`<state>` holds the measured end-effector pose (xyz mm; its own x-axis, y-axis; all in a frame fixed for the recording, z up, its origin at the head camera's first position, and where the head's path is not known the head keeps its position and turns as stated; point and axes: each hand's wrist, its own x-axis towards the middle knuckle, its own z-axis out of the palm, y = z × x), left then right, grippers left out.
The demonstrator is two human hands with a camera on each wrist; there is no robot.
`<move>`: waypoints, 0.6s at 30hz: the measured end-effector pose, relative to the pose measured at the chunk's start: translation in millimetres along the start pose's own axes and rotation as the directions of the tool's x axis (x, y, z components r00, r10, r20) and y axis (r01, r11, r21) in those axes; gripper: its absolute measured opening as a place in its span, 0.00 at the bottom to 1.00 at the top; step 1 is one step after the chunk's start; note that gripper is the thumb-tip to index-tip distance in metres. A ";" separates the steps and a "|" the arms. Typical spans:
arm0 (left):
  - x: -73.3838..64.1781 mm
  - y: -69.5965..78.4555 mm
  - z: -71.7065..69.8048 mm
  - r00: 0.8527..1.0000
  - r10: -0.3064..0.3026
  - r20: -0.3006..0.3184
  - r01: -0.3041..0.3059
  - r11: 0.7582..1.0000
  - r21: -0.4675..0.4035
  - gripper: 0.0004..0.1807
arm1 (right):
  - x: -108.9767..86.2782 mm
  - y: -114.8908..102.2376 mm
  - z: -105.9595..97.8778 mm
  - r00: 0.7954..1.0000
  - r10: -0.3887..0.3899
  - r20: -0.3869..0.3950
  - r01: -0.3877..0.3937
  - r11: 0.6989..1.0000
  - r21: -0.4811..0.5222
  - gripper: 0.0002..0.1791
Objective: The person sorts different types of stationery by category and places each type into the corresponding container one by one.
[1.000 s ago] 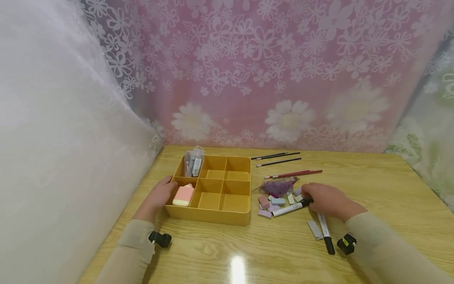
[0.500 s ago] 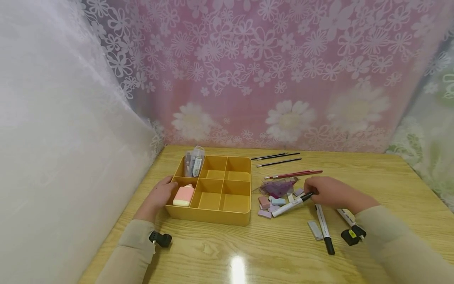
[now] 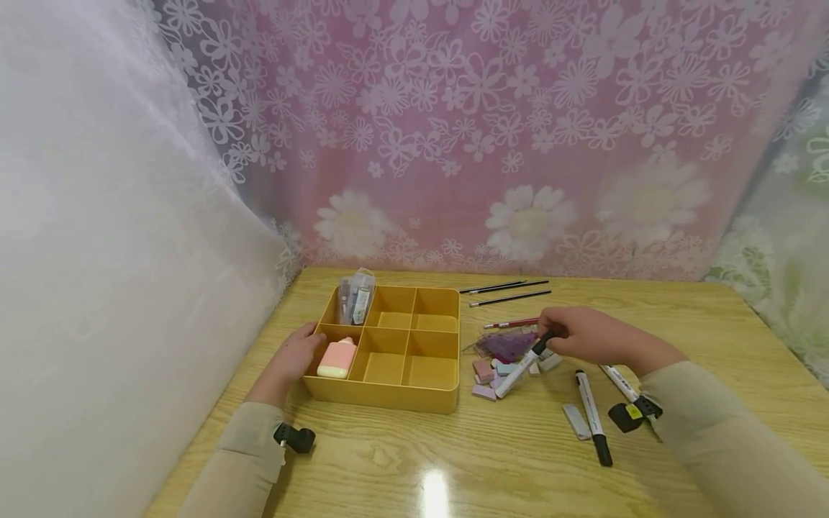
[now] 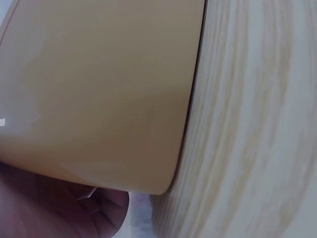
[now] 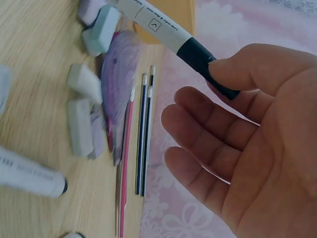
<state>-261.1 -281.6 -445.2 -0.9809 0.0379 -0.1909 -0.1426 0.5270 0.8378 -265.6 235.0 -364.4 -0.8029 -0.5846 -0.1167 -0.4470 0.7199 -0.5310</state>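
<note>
My right hand [image 3: 586, 337] pinches a whiteboard marker [image 3: 521, 370] by its black cap, between thumb and index finger. The marker tilts, its white barrel pointing down toward the erasers [image 3: 483, 370]. In the right wrist view the other fingers [image 5: 198, 161] are loosely bent beside the black cap [image 5: 198, 57]. My left hand [image 3: 299, 356] grips the left wall of a yellow compartment box [image 3: 382, 396]. The left wrist view shows bent fingers [image 4: 106, 210] at the box's side [image 4: 99, 99]. A pink-and-cream bottle [image 3: 337, 357] lies in the front left compartment, with clear plastic cases [image 3: 361, 303] behind it.
Two more markers [image 3: 592, 417] and a grey eraser [image 3: 576, 421] lie on the table at right. A purple translucent packet [image 3: 505, 345] sits behind the erasers. Red pencils [image 3: 512, 323] and black pencils [image 3: 512, 298] lie farther back, before a pink floral curtain [image 3: 453, 144].
My right hand has lifted the marker's cap end and moved it slightly left, so the marker stands steeper. The left hand still holds the box.
</note>
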 end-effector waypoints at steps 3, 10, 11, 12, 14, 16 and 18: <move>-0.5 -0.2 0.3 1.000 0.002 -0.001 -0.002 1.000 -0.010 0.30 | 5.5 -6.8 -0.3 1.000 -0.016 -0.008 0.016 1.000 0.023 0.03; -0.3 -0.1 0.8 1.000 0.001 -0.005 -0.001 1.000 -0.001 0.30 | 21.2 -21.9 0.2 0.999 -0.041 0.003 0.040 0.998 0.053 0.04; -0.4 -0.3 0.9 1.000 0.003 -0.006 -0.003 1.000 0.006 0.30 | 23.9 -23.9 0.4 0.999 -0.046 0.004 0.045 0.997 0.058 0.04; -0.5 -0.2 1.0 1.000 0.002 -0.008 -0.002 1.000 0.013 0.30 | 26.4 -25.8 0.5 0.998 -0.055 0.003 0.055 0.996 0.064 0.04; -0.5 -0.2 1.1 1.000 0.001 -0.011 -0.001 1.000 0.018 0.30 | 31.6 -30.0 0.5 0.997 -0.078 -0.007 0.079 0.994 0.073 0.05; -0.3 0.0 1.0 1.000 0.006 -0.012 -0.006 1.000 0.021 0.30 | 36.4 -34.7 -0.1 0.996 -0.091 -0.024 0.093 0.991 0.092 0.05; 0.2 0.1 0.7 1.000 0.007 -0.015 -0.006 1.000 0.018 0.30 | 40.8 -39.9 -1.5 0.994 -0.097 -0.048 0.102 0.988 0.117 0.06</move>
<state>-261.2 -281.0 -445.4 -0.9837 0.0286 -0.1774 -0.1339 0.5419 0.8297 -281.1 183.0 -346.8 -0.7738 -0.6329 -0.0239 -0.4775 0.6077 -0.6346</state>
